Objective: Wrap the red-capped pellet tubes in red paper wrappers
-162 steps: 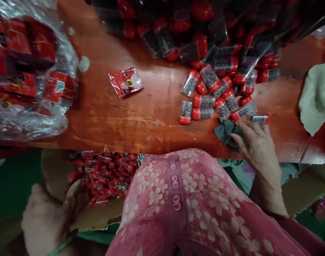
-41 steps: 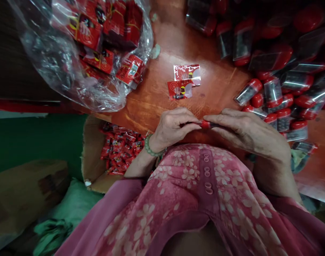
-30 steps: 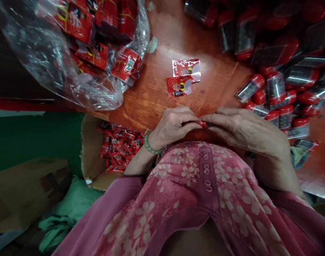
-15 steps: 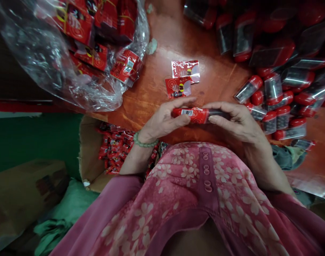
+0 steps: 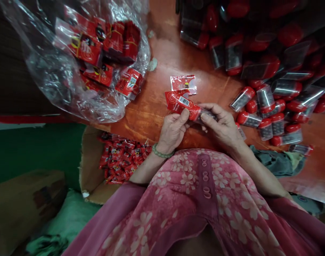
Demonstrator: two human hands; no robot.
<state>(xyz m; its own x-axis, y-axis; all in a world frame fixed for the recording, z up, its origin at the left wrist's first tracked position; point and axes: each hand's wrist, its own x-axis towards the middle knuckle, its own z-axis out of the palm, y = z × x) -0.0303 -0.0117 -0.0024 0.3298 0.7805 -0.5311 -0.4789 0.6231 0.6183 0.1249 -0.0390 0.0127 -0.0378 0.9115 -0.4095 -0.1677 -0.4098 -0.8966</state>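
Observation:
My hands hold a red printed wrapper with a barcode (image 5: 181, 105) over the end of a clear tube of dark beads (image 5: 207, 116). My left hand (image 5: 173, 130) grips the wrapper from below, and a green bead bracelet (image 5: 162, 153) circles that wrist. The fingers of my right hand (image 5: 220, 124) pinch the tube where it leaves the wrapper. Just beyond them, a flat red-and-silver packet (image 5: 183, 84) lies on the reddish wooden table (image 5: 154, 113), almost touching the held wrapper.
A clear plastic bag of red packets (image 5: 72, 67) lies at the table's left. Several red-capped tubes (image 5: 266, 106) are heaped at the right, beside a grey-green cloth (image 5: 278, 161). Below the table edge, a cardboard box (image 5: 90, 170) holds small red packets.
The wrapped tube has tilted, its red end swinging up and left toward the flat packet. My hands have drawn closer together, and the left hand now grips the wrapper from below.

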